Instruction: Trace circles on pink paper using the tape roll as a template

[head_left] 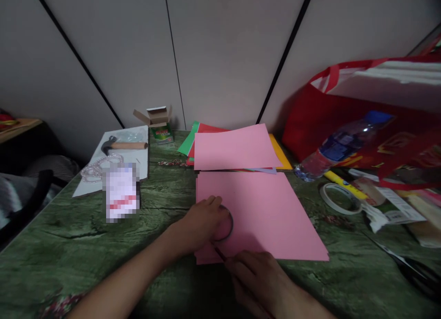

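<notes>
A stack of pink paper (268, 208) lies on the table in front of me. My left hand (205, 220) rests on its left side, fingers curled over a thin dark-rimmed ring (232, 225) that lies flat on the top sheet. Part of the ring is hidden under the fingers. In my right hand (257, 275), at the near edge of the stack, is a slim dark red pencil (220, 253). Its tip points at the lower left of the ring, close to the rim; whether it touches the paper I cannot tell.
Behind lie more coloured sheets (234, 149). To the left are a hammer (129, 145), a small open box (161, 133) and a blurred-out phone-like object (121, 192). On the right are a bottle (339, 146), tape roll (339, 199), scissors (409, 266) and red bag (310, 112).
</notes>
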`<action>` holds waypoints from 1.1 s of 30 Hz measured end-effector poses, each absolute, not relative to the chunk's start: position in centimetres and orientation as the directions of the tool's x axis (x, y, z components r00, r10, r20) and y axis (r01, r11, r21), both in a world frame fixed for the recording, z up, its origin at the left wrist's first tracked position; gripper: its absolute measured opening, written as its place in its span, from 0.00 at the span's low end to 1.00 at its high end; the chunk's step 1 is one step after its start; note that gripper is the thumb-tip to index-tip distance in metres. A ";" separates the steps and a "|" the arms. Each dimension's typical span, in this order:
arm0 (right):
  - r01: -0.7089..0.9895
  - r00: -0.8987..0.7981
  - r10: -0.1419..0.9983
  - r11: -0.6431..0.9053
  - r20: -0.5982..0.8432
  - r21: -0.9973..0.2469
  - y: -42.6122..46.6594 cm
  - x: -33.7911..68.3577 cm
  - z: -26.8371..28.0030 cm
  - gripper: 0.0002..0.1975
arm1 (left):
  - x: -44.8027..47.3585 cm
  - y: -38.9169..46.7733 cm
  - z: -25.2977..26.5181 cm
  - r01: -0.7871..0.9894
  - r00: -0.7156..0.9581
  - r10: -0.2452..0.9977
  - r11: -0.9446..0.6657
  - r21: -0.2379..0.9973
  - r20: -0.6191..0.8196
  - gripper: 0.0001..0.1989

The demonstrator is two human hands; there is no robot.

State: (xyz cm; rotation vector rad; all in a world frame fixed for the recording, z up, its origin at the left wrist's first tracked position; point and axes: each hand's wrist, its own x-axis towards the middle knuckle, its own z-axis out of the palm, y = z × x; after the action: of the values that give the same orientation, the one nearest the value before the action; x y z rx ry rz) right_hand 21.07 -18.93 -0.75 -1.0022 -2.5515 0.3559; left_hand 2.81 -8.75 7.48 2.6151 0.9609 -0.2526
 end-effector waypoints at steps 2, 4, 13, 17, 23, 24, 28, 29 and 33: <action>0.602 -0.653 0.708 0.701 0.271 -0.383 -18.9 21.4 -0.1 0.09 | 2.8 -8.8 7.4 0.657 0.753 0.598 -0.712 0.249 -0.276 0.18; 0.610 -0.626 0.726 0.683 0.284 -0.402 -18.8 21.6 0.6 0.10 | 2.7 -8.8 7.1 0.657 0.753 0.602 -0.711 0.249 -0.267 0.19; 0.643 -0.593 0.747 0.664 0.301 -0.381 -18.9 22.5 0.4 0.08 | 2.5 -8.7 6.5 0.645 0.764 0.604 -0.725 0.242 -0.228 0.18; 0.573 -0.612 0.711 0.700 0.347 -0.426 -19.2 21.8 1.4 0.10 | 2.5 -8.6 6.6 0.643 0.766 0.602 -0.723 0.253 -0.226 0.17; 0.560 -0.623 0.674 0.739 0.398 -0.374 -19.4 19.9 2.1 0.11 | 2.5 -8.3 6.4 0.645 0.764 0.604 -0.716 0.267 -0.226 0.16; 0.558 -0.620 0.652 0.757 0.436 -0.340 -19.3 19.6 2.1 0.09 | 2.4 -8.3 6.4 0.644 0.765 0.606 -0.717 0.268 -0.218 0.16; 0.569 -0.628 0.600 0.789 0.497 -0.233 -18.8 18.6 1.8 0.08 | 2.4 -8.2 6.6 0.649 0.761 0.607 -0.707 0.280 -0.231 0.17; 0.575 -0.633 0.593 0.791 0.498 -0.211 -18.7 18.3 1.7 0.08 | 2.4 -8.2 6.8 0.656 0.755 0.608 -0.701 0.281 -0.246 0.17; 0.601 -0.655 0.582 0.788 0.482 -0.135 -18.2 17.6 1.4 0.07 | 2.4 -8.2 7.0 0.662 0.749 0.607 -0.694 0.283 -0.265 0.18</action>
State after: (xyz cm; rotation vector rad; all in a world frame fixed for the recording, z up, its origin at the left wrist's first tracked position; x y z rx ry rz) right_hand 17.60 -18.21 1.40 -0.8812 -2.4661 -0.0492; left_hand 2.45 -8.24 7.04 2.5884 0.9762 -0.2131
